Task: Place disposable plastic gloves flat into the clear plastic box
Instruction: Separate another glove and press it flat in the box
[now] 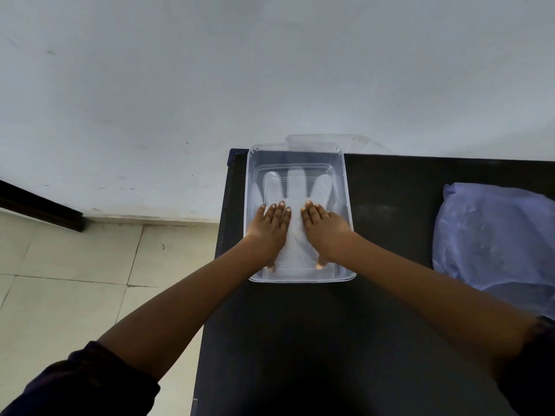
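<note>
A clear plastic box (347, 187) stands at the far left end of a black table. A translucent disposable glove (296, 187) lies flat on its bottom, fingers spread toward the wall. My left hand (271, 228) presses flat on the glove's left side with straight fingers. My right hand (324, 228) presses flat on the glove's right side in the same way. Both palms cover the glove's outer edges near the cuff.
A bluish plastic bag (495, 235) lies on the black table (315, 340) at the right. The box's clear lid (354, 142) leans behind the box against the white wall. The table's left edge drops to a tiled floor (75, 280).
</note>
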